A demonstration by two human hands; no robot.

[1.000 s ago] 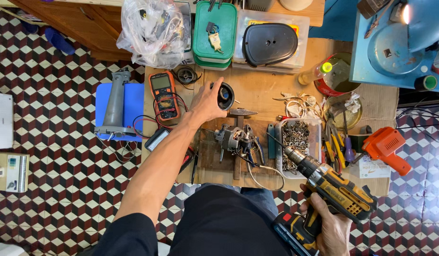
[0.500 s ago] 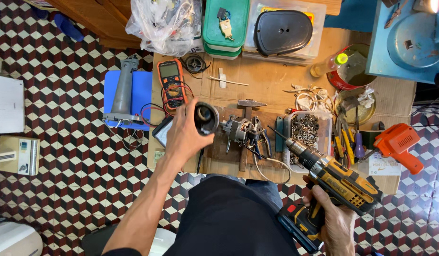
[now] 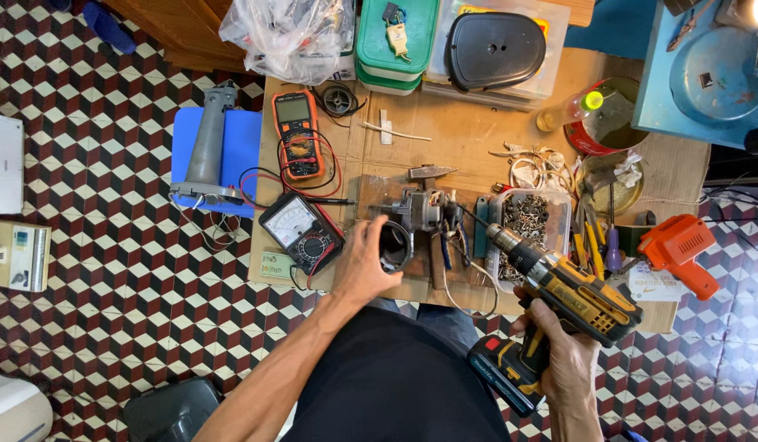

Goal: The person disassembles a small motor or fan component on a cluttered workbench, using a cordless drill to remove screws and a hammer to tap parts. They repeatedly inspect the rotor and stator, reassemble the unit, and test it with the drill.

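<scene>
My left hand [image 3: 364,263] grips a round black cup-shaped housing [image 3: 395,246] at the near edge of the wooden worktop [image 3: 461,135], right beside a small metal motor assembly [image 3: 424,211]. My right hand [image 3: 565,363] holds a yellow and black cordless drill [image 3: 559,295] by its grip, with the chuck and bit aimed up and left toward the motor assembly. The drill hangs over the table's near edge, above my lap.
An analog meter [image 3: 302,232] and an orange digital multimeter [image 3: 298,133] lie left of my hand, with red and black leads. A clear tub of screws [image 3: 528,221], hand tools, an orange heat gun [image 3: 678,249], green boxes [image 3: 395,37] and a plastic bag [image 3: 289,33] crowd the table.
My left hand carried the black housing from the middle of the table back toward me, down beside the motor assembly. The drill has stayed in my right hand.
</scene>
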